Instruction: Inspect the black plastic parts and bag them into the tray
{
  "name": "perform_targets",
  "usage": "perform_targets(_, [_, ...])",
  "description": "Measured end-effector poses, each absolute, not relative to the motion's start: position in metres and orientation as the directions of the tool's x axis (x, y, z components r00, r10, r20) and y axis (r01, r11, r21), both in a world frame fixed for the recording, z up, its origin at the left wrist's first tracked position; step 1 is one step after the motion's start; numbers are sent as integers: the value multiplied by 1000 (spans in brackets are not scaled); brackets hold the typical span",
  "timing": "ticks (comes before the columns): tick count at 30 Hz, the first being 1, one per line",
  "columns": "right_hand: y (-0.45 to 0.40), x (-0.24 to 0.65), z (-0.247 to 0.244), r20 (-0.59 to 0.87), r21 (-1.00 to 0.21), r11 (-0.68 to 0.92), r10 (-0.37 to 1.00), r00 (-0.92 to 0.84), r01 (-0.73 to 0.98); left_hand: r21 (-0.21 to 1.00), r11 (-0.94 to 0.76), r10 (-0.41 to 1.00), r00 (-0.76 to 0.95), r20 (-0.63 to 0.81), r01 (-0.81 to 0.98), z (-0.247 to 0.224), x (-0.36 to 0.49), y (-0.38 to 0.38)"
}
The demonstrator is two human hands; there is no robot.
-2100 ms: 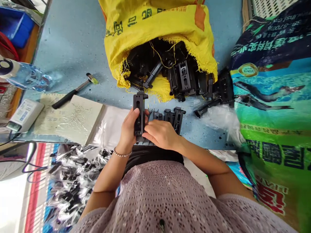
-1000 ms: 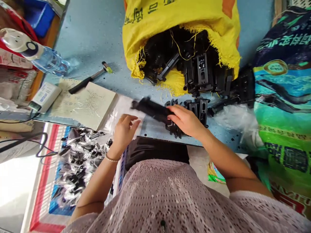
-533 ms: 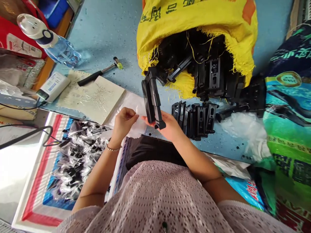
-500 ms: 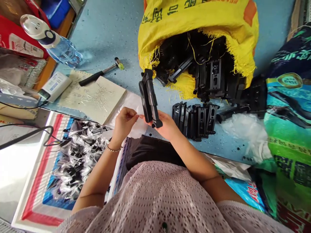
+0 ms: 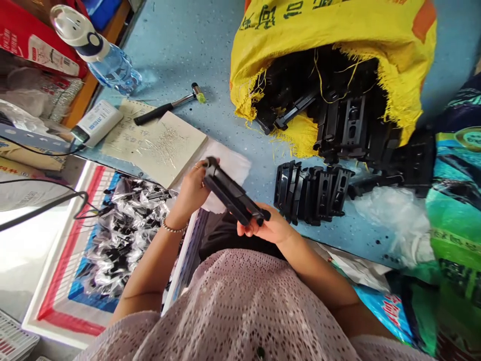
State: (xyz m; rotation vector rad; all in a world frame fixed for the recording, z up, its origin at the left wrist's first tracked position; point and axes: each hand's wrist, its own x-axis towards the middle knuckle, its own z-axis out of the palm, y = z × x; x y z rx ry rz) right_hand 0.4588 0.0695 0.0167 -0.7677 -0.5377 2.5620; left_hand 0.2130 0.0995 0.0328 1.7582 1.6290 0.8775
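A long, black, slotted plastic part (image 5: 233, 194) is held above the front edge of the speckled blue tabletop (image 5: 169, 45), slanted between both hands. Its far end is gripped by the bent fingers of the left hand (image 5: 193, 190); its near end is clasped by the right hand (image 5: 267, 224). Just beside, similar black parts (image 5: 311, 194) are lined up in a row. Beyond them, more are held in an open yellow woven sack (image 5: 330, 32). A black-handled hammer (image 5: 169, 106) is laid partly across beige paper sheets (image 5: 182, 145).
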Motion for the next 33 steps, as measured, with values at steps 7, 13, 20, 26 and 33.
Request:
perform_targets(7, [55,458,10,-527,-365,-862,503,-685,-352,725,-73,993,-19,118,685,27,201,83])
perform_targets(13, [52,456,9,-563,-293,-864,501,-657,-408,828,-43,995,-47,83,559,25,199,82])
perform_targets(20, [63,442,5,-464,-209,-924,382,-800,-320,553,-265,944,95,317,790,29,217,67])
perform_targets(26, [87,438,3,-498,-747,-635,730,-469,-196,553,-584,812,438,386,595,29,255,37])
perform_targets(33, [63,446,42,-218,-970,-230,694,-687,75,641,-461,884,382,270,614,83,234,-2])
